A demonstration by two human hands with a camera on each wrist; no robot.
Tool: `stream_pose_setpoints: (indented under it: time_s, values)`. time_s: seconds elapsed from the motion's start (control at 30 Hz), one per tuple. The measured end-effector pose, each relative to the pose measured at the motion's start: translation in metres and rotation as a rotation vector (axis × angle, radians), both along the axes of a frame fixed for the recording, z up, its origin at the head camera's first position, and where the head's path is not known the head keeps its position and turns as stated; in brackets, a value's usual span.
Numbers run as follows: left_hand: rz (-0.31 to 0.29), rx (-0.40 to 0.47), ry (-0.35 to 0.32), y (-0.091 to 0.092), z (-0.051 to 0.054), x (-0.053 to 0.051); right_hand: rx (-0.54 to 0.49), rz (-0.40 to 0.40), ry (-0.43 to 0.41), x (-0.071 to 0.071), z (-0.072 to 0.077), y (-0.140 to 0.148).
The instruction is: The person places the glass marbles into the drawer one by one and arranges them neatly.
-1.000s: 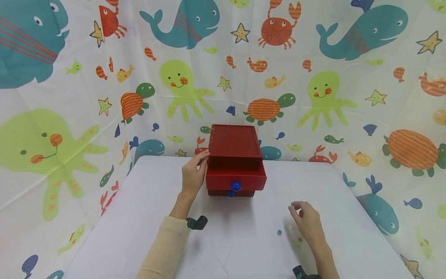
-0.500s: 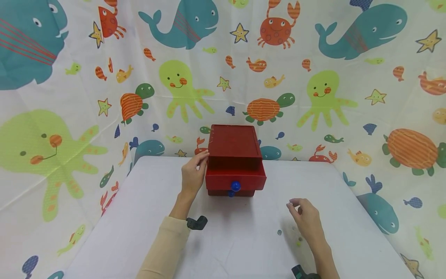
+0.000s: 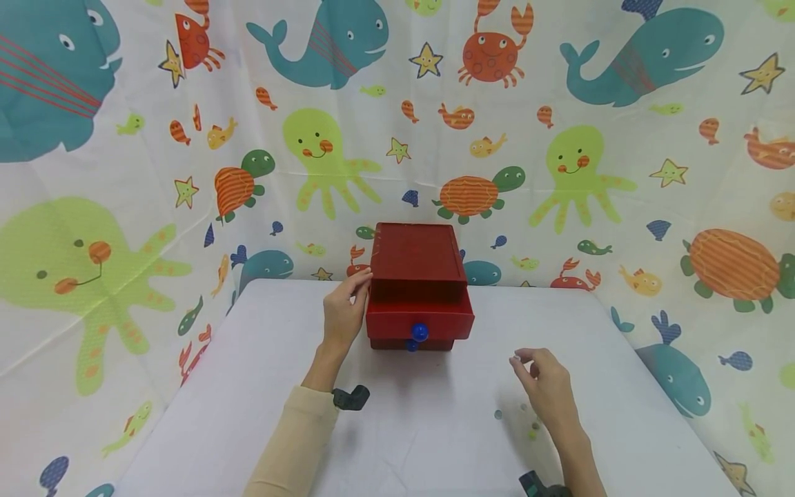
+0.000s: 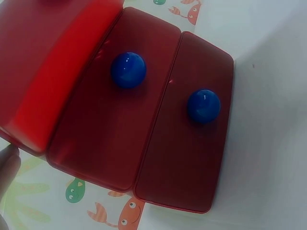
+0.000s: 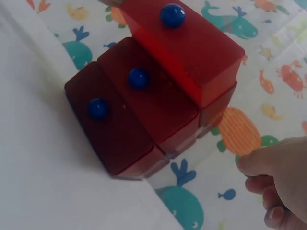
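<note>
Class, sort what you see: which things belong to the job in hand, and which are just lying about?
Likely in the job:
chest, top drawer pulled out
left hand, at its side
right hand, possibly pinching something too small to tell
probably the small bits near it

Just there:
patterned cloth
table

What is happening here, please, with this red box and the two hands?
A person's left hand is at the left side of a red box. Its top drawer is pulled out, while the two lower drawers are shut. The right hand is over the white table, thumb and fingertips close together; whether they pinch something small is unclear. A few small pieces lie near it.
</note>
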State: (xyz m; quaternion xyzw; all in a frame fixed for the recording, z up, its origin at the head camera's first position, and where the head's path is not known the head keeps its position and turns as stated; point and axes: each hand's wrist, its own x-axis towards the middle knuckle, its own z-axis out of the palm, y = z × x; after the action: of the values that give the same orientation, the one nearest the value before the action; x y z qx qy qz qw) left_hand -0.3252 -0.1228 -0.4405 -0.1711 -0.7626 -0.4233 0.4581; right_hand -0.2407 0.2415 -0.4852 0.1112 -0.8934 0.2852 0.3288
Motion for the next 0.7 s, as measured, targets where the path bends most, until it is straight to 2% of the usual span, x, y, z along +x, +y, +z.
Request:
stream_pose_setpoints:
  time_s: [0.17, 0.43, 0.7]
  values:
    - [0.005, 0.001, 0.001, 0.0, -0.001, -0.001, 0.0, 0.015, 0.027, 0.0, 0.007, -0.004]
    - [0.006, -0.002, 0.014, 0.0, -0.002, -0.002, -0.023, 0.017, 0.008, 0.0, 0.018, -0.011]
    - [0.007, 0.004, 0.008, 0.001, 0.0, 0.0, -0.03, 0.037, 0.037, -0.003, 0.027, -0.017]
